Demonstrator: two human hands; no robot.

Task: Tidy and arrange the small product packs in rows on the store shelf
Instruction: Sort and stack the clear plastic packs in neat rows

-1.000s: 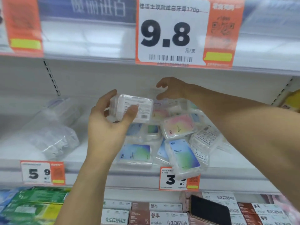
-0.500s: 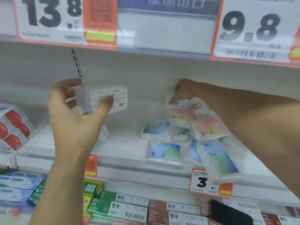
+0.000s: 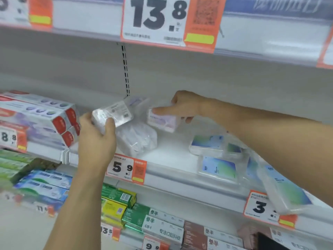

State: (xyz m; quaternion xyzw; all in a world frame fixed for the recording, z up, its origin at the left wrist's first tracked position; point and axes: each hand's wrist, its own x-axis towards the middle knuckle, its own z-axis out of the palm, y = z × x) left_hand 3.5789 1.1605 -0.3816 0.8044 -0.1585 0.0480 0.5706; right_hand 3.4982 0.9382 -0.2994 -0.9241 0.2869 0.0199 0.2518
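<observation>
My left hand grips a clear small pack, white label side up, held above the white shelf at its left part. My right hand reaches in from the right and holds a pale lilac pack just right of the first one, close to the shelf's back wall. Below both lies a crumpled clear plastic bag of packs. Several blue-green packs lie jumbled on the shelf's right part, and one hangs over the front edge, partly under my right forearm.
Toothpaste boxes with red ends are stacked on the shelf at the left. Price tags 5.9 and 3 clip onto the front rail. The upper shelf edge carries a 13.8 tag. Boxed products fill the shelf below.
The view has swung left. My left hand has carried its pack lower, toward the plastic bag. My right hand has lifted a lilac pack from the jumble and brought it leftward.
</observation>
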